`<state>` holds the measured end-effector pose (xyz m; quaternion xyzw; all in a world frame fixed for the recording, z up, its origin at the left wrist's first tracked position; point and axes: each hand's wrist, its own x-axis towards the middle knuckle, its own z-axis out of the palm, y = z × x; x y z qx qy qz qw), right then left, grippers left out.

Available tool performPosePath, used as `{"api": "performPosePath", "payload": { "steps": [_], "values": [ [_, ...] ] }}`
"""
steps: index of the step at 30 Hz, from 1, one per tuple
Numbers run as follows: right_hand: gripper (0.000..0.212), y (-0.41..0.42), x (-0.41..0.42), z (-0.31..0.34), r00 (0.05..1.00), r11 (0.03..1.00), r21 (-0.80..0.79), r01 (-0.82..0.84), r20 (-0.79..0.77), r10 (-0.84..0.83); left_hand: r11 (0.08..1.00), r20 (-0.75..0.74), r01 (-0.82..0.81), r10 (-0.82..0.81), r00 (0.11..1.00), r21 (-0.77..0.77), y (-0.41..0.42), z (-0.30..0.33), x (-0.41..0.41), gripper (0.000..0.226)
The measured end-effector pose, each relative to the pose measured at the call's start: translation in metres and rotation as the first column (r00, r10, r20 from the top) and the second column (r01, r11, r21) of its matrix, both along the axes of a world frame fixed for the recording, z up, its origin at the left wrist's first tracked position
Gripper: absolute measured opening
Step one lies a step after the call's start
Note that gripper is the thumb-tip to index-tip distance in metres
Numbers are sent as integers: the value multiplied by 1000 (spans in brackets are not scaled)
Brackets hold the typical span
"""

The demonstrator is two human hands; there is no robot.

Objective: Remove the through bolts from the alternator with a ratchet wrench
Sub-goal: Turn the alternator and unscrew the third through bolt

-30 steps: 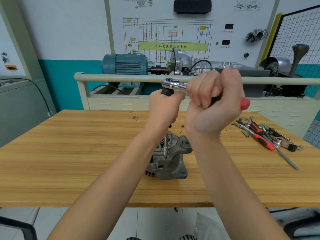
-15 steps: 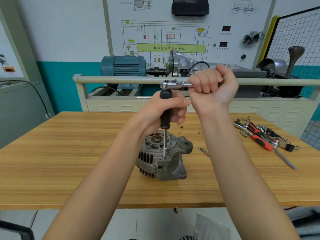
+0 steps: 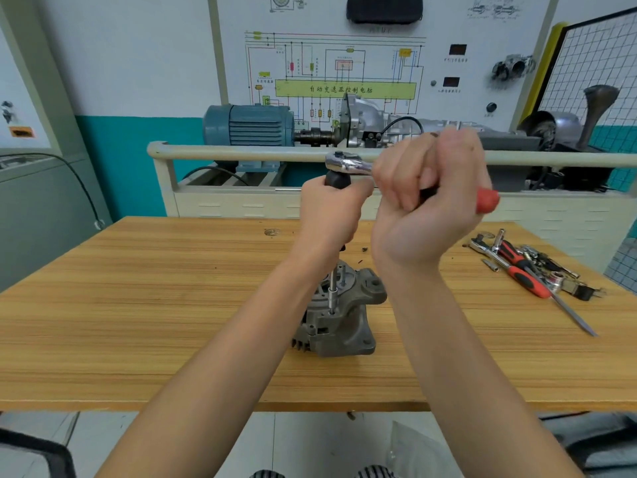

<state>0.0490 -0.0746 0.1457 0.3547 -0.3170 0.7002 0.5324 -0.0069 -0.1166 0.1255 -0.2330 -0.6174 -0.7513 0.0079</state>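
A grey alternator (image 3: 344, 322) stands on the wooden table (image 3: 138, 305), partly hidden by my left forearm. A thin metal extension bar (image 3: 332, 291) rises upright from a bolt on its top. My left hand (image 3: 331, 215) grips the black handle of the extension just under the chrome ratchet head (image 3: 346, 163). My right hand (image 3: 427, 205) is wrapped round the ratchet wrench handle, whose red end (image 3: 486, 201) sticks out to the right.
A pile of tools (image 3: 537, 270) lies at the table's right: red-handled screwdrivers, a second ratchet, sockets. Behind the table stands a training rig with a blue motor (image 3: 248, 127), a gearbox and a rail (image 3: 241, 151). A wire-mesh panel (image 3: 593, 63) is at far right.
My right hand swung the ratchet handle away and then back toward me, so its red end shows again. My left hand has closed tighter on the extension handle.
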Motion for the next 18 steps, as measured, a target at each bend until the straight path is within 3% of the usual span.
{"api": "performPosePath", "payload": {
  "steps": [3,5,7,10,12,14,16,18],
  "values": [
    [24,-14,2,-9,942,936,113,334,-79,-326,999,-47,-39,40,998,24,2,0,6,24],
    [25,-15,2,-11,933,923,141,358,-83,-350,998,-57,-34,37,998,46,3,-1,6,26],
    [34,-7,1,-6,983,979,96,178,-53,-174,1000,-74,-24,25,997,20,-1,-5,1,36],
    [44,21,0,5,965,969,-79,-234,105,242,972,-79,232,-235,969,-49,-14,-5,-8,36],
    [46,39,-5,8,854,865,-250,-434,192,484,923,-93,378,-383,919,-66,-22,-2,-14,27],
    [40,50,-14,10,730,724,-417,-550,181,659,887,-95,455,-461,883,-71,-24,0,-17,23],
    [38,55,-24,11,647,615,-523,-591,147,748,860,-72,502,-509,858,-93,-20,0,-15,31],
    [37,57,-28,12,627,585,-553,-593,138,767,866,-20,492,-496,868,-85,-15,0,-13,45]
  ]
}}
